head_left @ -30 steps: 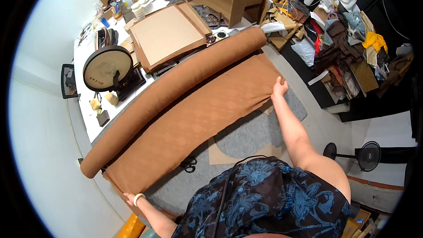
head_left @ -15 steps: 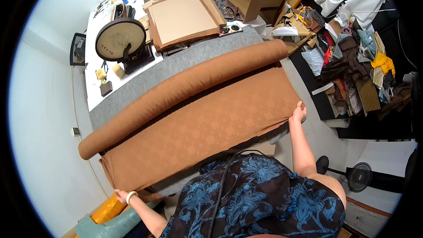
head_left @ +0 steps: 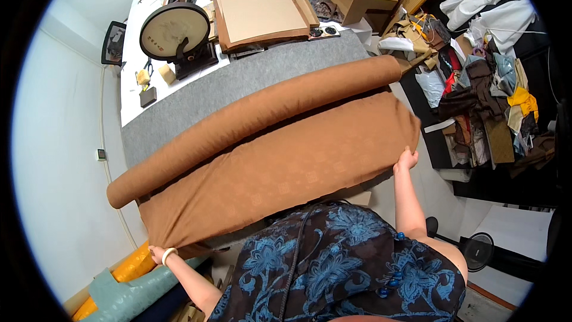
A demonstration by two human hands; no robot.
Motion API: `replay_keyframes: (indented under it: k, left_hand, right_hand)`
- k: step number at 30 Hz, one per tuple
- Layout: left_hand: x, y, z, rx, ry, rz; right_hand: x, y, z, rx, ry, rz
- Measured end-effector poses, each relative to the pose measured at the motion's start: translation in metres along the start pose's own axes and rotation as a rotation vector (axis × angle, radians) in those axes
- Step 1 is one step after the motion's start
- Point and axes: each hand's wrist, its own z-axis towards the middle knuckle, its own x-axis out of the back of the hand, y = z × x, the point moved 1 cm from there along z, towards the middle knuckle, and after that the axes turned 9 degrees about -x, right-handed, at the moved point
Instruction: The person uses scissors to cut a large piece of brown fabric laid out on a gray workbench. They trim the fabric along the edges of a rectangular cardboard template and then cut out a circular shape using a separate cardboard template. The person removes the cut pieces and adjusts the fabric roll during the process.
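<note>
A length of brown patterned fabric (head_left: pixel 286 155) stretches from a thick fabric roll (head_left: pixel 256 122) toward my body. The roll lies slantwise across a grey felt table cover (head_left: pixel 232 80). With closed fingers my left hand (head_left: pixel 158 254), wearing a white bangle (head_left: pixel 170 252), grips the near left corner of the cloth. My right hand (head_left: pixel 407 160) is closed on the near right corner. Folds run from the left corner up toward the roll, and the right edge bulges outward past my right hand.
Behind the roll stand a round framed disc (head_left: pixel 174 33) on a dark base and a stack of boards (head_left: pixel 262 12). Rolled yellow and teal fabrics (head_left: pixel 134 292) lie at the lower left. A heap of cloth scraps (head_left: pixel 482 89) covers a black surface on the right.
My left hand has moved slightly up and left, my right slightly right. The cloth has gained diagonal folds at its left and a bulging right edge. The view has shifted a little.
</note>
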Motion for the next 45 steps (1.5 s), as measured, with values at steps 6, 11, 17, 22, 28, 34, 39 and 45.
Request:
replay_keyframes:
  k: [6,11,17,22,28,34,39,45]
  left_hand:
    - [-0.023,-0.027,-0.002,-0.121,0.143,0.720]
    - [-0.116,-0.018,-0.062,-0.662,-0.357,0.163]
    - [-0.244,0.041,-0.221,-0.575,-0.576,0.403]
    - [-0.283,0.062,-0.208,-0.578,-0.613,0.477]
    - [-0.340,0.113,-0.192,-0.744,-0.966,-0.206]
    - [-0.377,0.100,-0.216,-1.372,-0.892,0.336]
    - [-0.341,0.117,-0.195,-1.339,-1.097,0.466]
    - [-0.130,0.053,-0.363,-1.578,-1.243,-0.130]
  right_hand:
    - [0.014,0.018,0.011,0.307,0.349,-0.520]
    - [-0.102,-0.023,-0.049,0.999,-0.194,-0.579]
    - [-0.222,-0.025,-0.078,1.080,-0.536,-0.917]
    - [-0.282,-0.037,-0.078,1.174,-0.529,-0.982]
    - [-0.387,-0.065,-0.090,1.103,-0.471,-1.099]
    - [-0.419,-0.071,-0.067,1.307,-0.726,-0.955]
    - [-0.331,-0.068,-0.076,1.309,-0.804,-0.426]
    - [-0.079,-0.006,0.016,1.024,-0.403,-0.609]
